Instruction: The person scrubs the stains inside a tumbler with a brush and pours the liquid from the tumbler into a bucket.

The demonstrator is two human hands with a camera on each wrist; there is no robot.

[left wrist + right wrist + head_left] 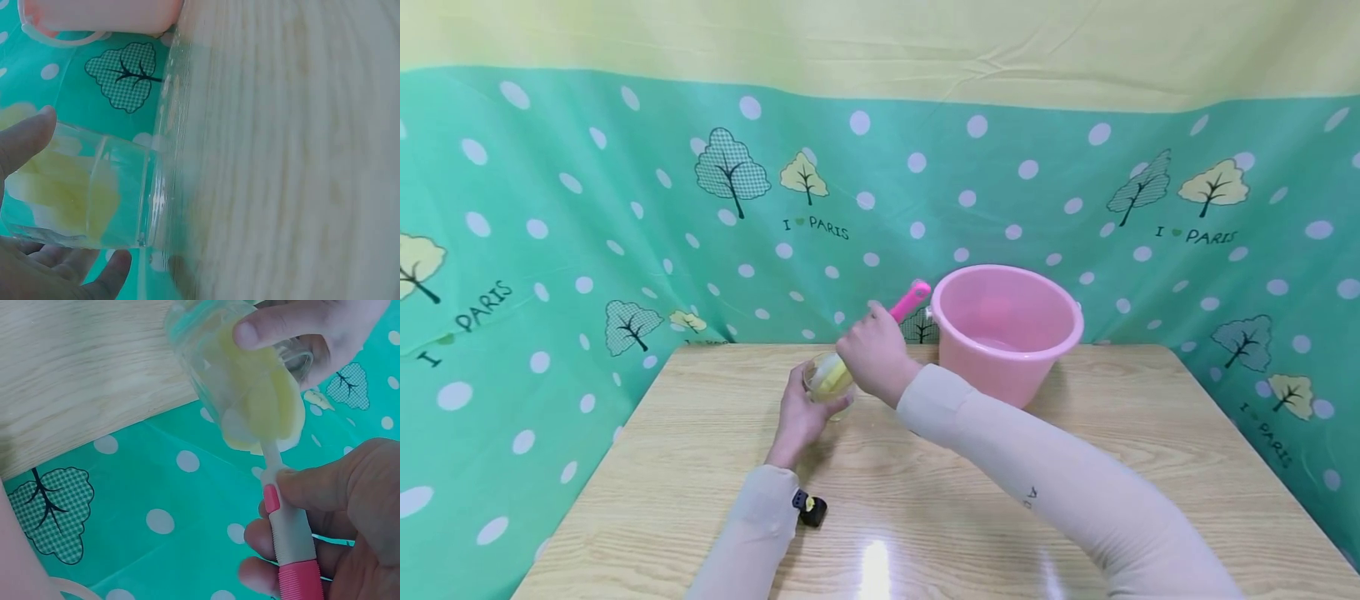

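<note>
My left hand (800,414) holds a clear glass mug (128,203), its thumb on one side and its fingers round the other. In the right wrist view the mug lies tilted, with its glass handle (304,362) beside the left hand's fingers. My right hand (880,352) grips a cup brush by its pink and white handle (292,534), thumb near the pink button. The brush's yellow and white sponge head (281,409) is partly inside the mug and bulges out at the mouth. The pink end of the brush handle slants up past the right hand in the head view.
A pink bucket (992,371) stands at the back of the wooden table (970,517), right of the hands. Green dotted cloth (865,225) hangs behind and along both sides. A small black device (812,510) sits at the left wrist.
</note>
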